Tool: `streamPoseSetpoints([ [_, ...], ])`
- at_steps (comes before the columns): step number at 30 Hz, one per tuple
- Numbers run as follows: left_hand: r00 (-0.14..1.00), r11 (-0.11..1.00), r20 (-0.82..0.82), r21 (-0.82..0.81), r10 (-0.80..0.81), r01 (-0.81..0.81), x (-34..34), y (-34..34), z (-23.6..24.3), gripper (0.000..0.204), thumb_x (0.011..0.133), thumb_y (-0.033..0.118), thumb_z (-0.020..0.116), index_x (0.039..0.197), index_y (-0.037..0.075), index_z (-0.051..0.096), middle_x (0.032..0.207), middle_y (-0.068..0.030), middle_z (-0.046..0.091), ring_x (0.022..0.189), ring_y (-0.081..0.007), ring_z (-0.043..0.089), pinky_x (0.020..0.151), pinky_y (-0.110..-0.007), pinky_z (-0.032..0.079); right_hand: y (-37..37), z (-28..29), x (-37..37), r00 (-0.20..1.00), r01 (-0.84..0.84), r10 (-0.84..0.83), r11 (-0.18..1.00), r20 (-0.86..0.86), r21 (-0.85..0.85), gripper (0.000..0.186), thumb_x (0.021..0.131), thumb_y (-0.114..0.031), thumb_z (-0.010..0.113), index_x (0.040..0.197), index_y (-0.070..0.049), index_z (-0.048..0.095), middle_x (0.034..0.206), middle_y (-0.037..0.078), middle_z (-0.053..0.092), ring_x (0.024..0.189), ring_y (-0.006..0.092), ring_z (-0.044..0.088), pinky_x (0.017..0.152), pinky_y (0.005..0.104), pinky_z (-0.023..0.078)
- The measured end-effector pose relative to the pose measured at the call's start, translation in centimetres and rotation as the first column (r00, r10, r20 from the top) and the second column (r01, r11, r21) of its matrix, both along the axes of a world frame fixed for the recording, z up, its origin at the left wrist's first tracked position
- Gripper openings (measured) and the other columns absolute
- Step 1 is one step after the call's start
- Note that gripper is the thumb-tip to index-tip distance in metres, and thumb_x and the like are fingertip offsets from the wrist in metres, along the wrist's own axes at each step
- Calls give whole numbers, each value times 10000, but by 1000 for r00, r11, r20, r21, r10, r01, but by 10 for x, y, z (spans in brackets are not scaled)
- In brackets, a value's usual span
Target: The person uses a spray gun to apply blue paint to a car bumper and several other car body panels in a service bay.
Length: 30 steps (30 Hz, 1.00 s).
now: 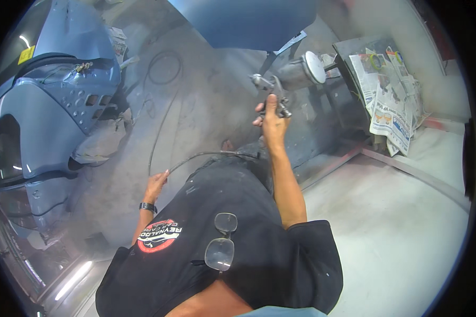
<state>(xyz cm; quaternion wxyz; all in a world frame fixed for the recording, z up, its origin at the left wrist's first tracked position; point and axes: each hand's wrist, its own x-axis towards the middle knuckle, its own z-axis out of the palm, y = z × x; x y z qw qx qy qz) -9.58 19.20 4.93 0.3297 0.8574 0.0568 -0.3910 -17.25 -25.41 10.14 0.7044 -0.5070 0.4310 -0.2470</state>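
Holding spray gun (pixel 290 75) near blue panel (pixel 248 26), clamped fingers of right hand (pixel 273 120) round its handle, probably for aim. Pinched hose (pixel 211 153) in fingers of left hand (pixel 155 186), presumably to control slack.

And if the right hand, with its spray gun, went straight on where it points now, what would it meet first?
Probably the blue painted panel ahead of the right hand, or the dark support leg showing below its edge; the single view leaves depth unclear.
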Motion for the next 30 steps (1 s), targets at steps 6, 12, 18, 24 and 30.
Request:
streamPoseSetpoints([
  [6,999,996,5,-80,-41,41,-14,-6,-22,560,893,580,674,791,32,718,684,16,578,642,-105,487,587,-287,373,12,51,-9,957,-289,252,819,-142,-495,365,914,-333,755,977,15,663,668,65,642,595,115,599,537,316,485],
  [12,942,921,73,-194,-329,336,-18,-87,-6,573,889,584,671,714,39,702,586,-29,567,577,-116,502,545,-318,385,-7,106,-14,852,-522,221,282,-475,-805,332,860,-318,787,913,-32,626,766,196,694,734,407,680,616,425,508],
  [18,967,868,92,-428,-236,253,0,-126,-18,560,906,562,665,703,41,686,569,-13,558,534,-98,483,507,-310,373,-13,192,6,970,-218,145,160,-195,-963,296,846,-162,807,1039,2,653,798,153,698,706,283,695,656,334,516],
  [24,981,843,113,-502,-160,195,16,-123,-29,543,905,551,679,730,38,700,581,3,568,540,-72,482,500,-282,371,-14,204,-7,933,-354,203,375,-297,-857,238,883,-132,775,1056,-5,670,716,37,635,606,90,567,539,270,446],
  [30,932,853,34,-394,-360,343,5,-135,-26,545,886,556,699,695,45,698,575,-4,568,552,-91,503,535,-297,394,-51,171,-25,792,-603,415,646,-448,-468,271,920,-236,745,1098,-34,705,751,-18,627,562,51,516,466,240,400],
])
